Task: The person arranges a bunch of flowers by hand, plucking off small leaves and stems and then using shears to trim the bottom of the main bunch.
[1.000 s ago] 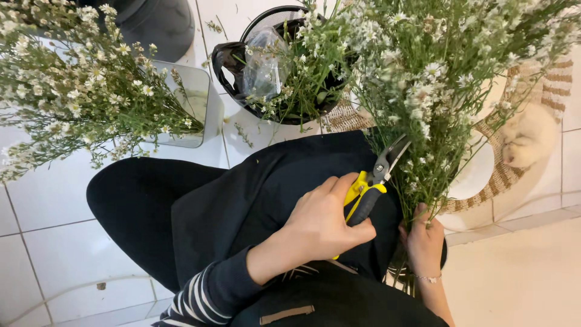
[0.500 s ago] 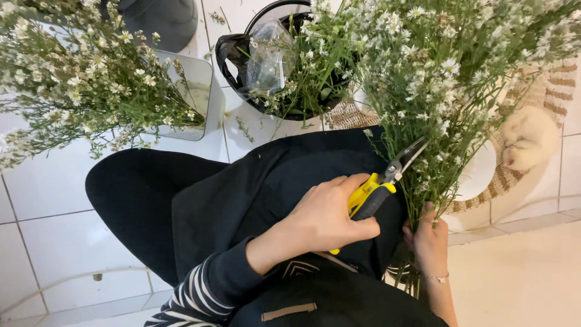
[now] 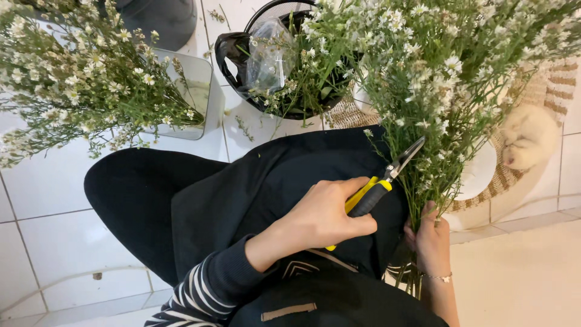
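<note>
My left hand [image 3: 327, 215] grips yellow-and-black pruning shears [image 3: 378, 188] over my dark lap. Their blades are parted and point up-right into the stems of a large bunch of small white daisy-like flowers [image 3: 448, 72]. My right hand [image 3: 431, 242], with a thin bracelet at the wrist, is closed around the lower stems of that bunch and holds it upright beside my knee. The stem ends below the hand are partly hidden by my clothing.
A second bunch of the same flowers [image 3: 78, 79] lies at the left over a clear rectangular container [image 3: 193, 91]. Behind stands a black mesh bin [image 3: 272, 60] with a black liner, plastic wrap and cuttings. A white cat [image 3: 529, 142] sleeps on a woven mat [image 3: 544, 91]. The floor is white tile.
My left hand has carried the shears a little to the right, so the blade tips now reach into the stems. My right hand keeps its hold on the bunch.
</note>
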